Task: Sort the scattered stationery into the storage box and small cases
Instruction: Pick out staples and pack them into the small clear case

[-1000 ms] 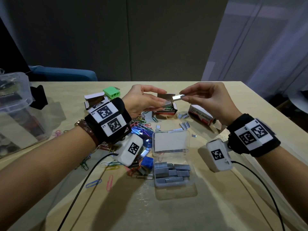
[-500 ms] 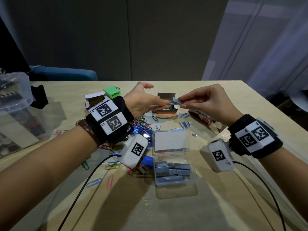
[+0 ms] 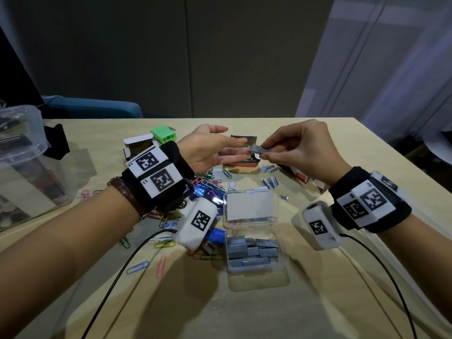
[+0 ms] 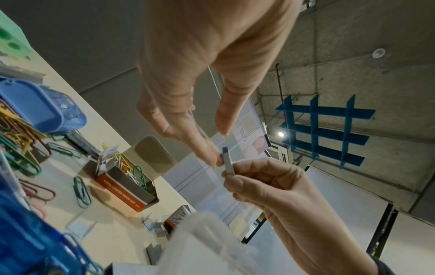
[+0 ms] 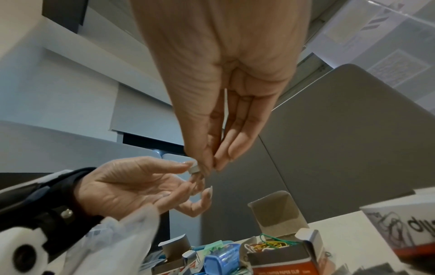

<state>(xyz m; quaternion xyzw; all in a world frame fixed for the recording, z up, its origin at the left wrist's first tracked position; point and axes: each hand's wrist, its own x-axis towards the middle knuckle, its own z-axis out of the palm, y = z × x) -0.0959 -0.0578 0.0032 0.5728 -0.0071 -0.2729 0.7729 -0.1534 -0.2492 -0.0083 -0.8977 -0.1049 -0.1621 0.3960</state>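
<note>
Counter is a mess; the open clear case already holds staples. Beyond it, up in the air, right hand pinches a staple strip, probably case-bound. Left hand is open, fingers just touching the strip's end.

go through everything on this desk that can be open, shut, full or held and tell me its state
staple strip: pinched by the right hand, left hand fingertips touching its end
clear staple case: lid open, staple strips inside
orange paper clip box: flap open, clips inside
white cardboard box: open
big clear storage box: contents unclear
</note>
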